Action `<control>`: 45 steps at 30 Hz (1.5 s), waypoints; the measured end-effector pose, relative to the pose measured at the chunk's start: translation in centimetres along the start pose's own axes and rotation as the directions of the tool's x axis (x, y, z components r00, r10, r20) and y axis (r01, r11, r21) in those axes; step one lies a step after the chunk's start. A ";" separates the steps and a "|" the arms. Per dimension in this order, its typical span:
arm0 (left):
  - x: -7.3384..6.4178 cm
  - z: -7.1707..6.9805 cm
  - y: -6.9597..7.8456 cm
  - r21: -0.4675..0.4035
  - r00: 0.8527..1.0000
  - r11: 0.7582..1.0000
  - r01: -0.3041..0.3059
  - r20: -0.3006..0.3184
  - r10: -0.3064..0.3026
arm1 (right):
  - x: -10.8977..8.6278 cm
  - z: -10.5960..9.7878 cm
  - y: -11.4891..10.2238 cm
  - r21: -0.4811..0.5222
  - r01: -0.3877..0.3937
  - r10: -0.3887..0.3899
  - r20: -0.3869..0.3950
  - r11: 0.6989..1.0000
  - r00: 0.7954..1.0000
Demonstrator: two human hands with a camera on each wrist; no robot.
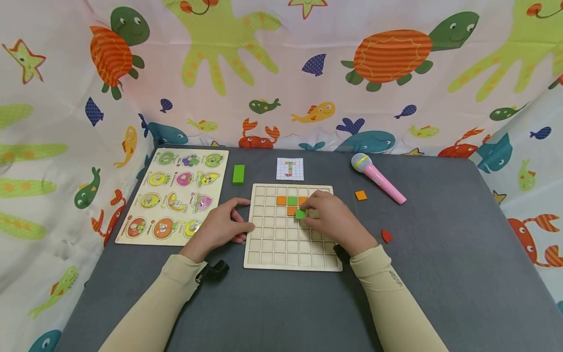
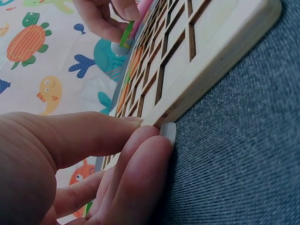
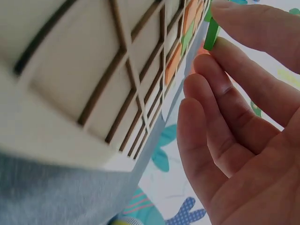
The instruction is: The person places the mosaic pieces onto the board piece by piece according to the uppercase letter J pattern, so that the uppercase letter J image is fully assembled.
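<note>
While your left hand [image 1: 222, 220] steadies the wooden grid board [image 1: 279, 245], your right hand [image 1: 330, 217] holds a green square tile [image 1: 300, 214] at the board, near the lower orange tile [image 1: 292, 211]. Finger state, right: thumb and index finger are closed down to the tile's thickness and pinch it; the remaining fingers are loosely bent and hold nothing. Finger state, left: fingers are partly curled, thumb and index finger at the board's left edge, with hold of that edge only. Above the lower orange tile, an orange-green-orange row occupies adjoining cells.

Step in hand: judged from the layout, you are placing a tile to build the coloured pattern printed on the grid card [image 1: 290, 169], which lies beyond the board. The held tile is tilted, not seated; you cannot tell from these views which cell it is to enter. Next move: check the card, align the tile with the cell walls, lower it flat, then release, taking care not to dislodge the neighbouring orange tile
</note>
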State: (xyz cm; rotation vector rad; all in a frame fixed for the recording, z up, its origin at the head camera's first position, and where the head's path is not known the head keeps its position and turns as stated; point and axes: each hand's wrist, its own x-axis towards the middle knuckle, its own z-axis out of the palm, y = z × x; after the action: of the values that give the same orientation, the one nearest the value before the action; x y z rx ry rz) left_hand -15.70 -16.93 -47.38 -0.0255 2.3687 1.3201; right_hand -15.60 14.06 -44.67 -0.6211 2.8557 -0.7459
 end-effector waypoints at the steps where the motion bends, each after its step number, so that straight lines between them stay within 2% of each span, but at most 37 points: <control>1: 0.0 0.0 0.0 -0.003 1.000 1.000 0.001 0.002 -0.001 | 0.1 0.2 -0.1 -0.004 0.004 -0.004 0.004 1.000 1.000; 6: 0.1 0.1 0.1 0.006 1.000 1.000 0.008 0.011 -0.008 | 0.2 0.7 -0.8 -0.038 0.013 -0.012 0.019 0.999 1.000; 12: 0.1 0.1 0.2 0.022 1.000 1.000 0.002 0.004 -0.002 | 0.3 1.3 -1.3 -0.092 0.064 -0.065 -0.008 0.994 0.998; 17: 0.0 0.0 0.0 0.019 1.000 1.000 0.013 -0.004 -0.013 | 0.3 1.7 -1.4 -0.100 0.069 -0.070 -0.009 0.993 0.998; 23: 0.0 -0.1 -0.4 0.019 1.000 1.000 -0.021 -0.006 0.021 | 0.5 2.0 -1.5 -0.102 0.097 -0.098 0.000 0.990 0.995; 29: 0.1 0.0 -0.5 0.010 0.999 0.999 -0.033 0.001 0.033 | 0.5 2.0 -1.7 -0.125 0.084 -0.085 -0.002 0.989 0.996; 45: 0.1 -0.1 -0.2 0.012 1.000 1.000 -0.018 0.002 0.018 | 0.6 2.1 -1.7 -0.128 0.072 -0.072 0.003 0.989 0.997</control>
State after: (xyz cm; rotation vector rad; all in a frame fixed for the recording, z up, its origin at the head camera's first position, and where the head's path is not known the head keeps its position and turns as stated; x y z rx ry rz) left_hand -15.80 -17.09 -47.60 0.0006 2.3806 1.3136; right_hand -15.03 11.53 -45.63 -0.7440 2.9143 -0.5766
